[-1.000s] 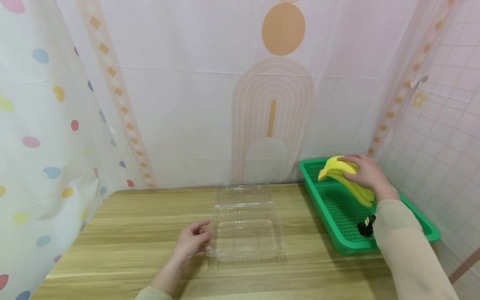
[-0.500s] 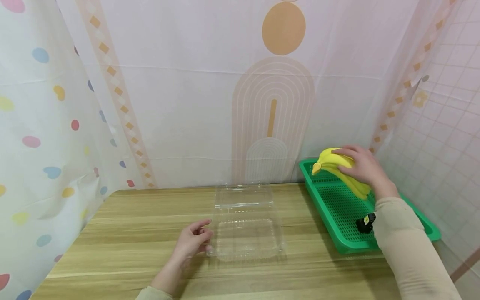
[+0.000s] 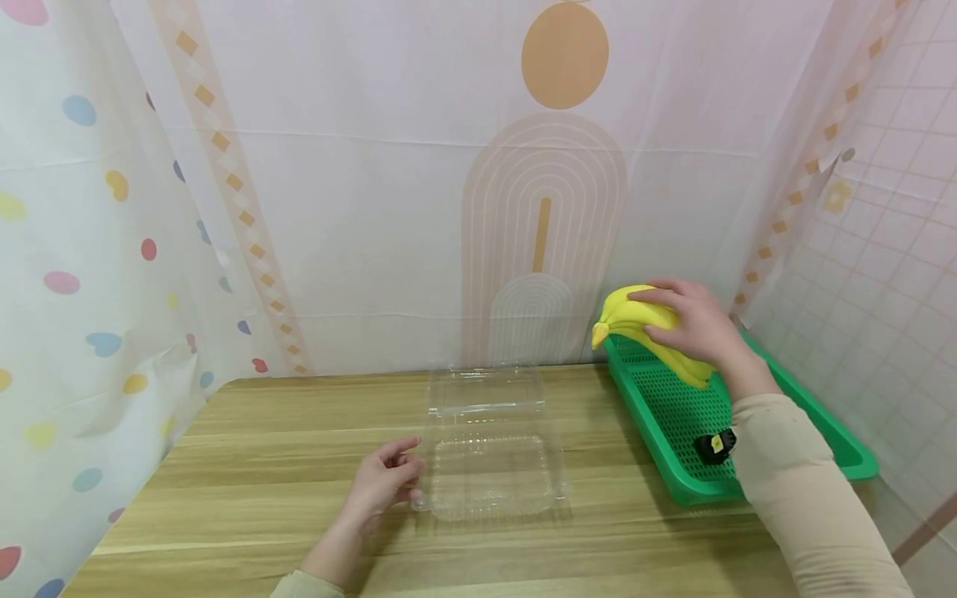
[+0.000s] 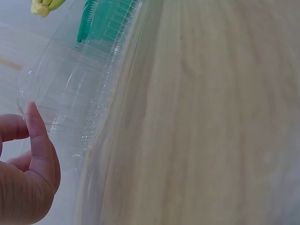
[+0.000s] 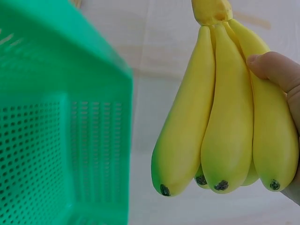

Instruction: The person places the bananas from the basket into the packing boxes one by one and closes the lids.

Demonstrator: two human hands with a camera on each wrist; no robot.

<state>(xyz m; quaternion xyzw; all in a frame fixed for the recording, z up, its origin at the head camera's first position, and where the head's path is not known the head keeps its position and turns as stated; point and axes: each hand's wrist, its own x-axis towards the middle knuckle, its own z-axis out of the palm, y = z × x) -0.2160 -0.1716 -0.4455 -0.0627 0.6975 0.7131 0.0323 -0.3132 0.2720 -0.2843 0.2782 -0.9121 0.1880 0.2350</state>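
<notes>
My right hand [image 3: 695, 324] grips a bunch of yellow bananas [image 3: 635, 316] from above, its thumb along one side. The bunch hangs tilted over the far left part of a green basket [image 3: 658, 453], stem end toward the left. In the right wrist view the bananas [image 5: 227, 140] show greenish, dark-tipped ends beside the basket wall [image 5: 101, 154]. On the table lies a clear plastic clamshell box [image 3: 489, 477], lid folded back toward the wall. My left hand [image 3: 385, 482] pinches its left rim between thumb and finger, as the left wrist view shows at the box edge [image 4: 61, 103].
The wooden table [image 3: 262, 465] runs up to a patterned curtain [image 3: 374, 208] at the back. A gridded curtain [image 3: 882, 274] hangs close behind the basket on the right. A small black device [image 3: 715, 446] with a yellow mark sits by the right wrist.
The right hand has carried the bananas up and to the left, from inside the basket to its far left rim. The left hand and the box have stayed in place.
</notes>
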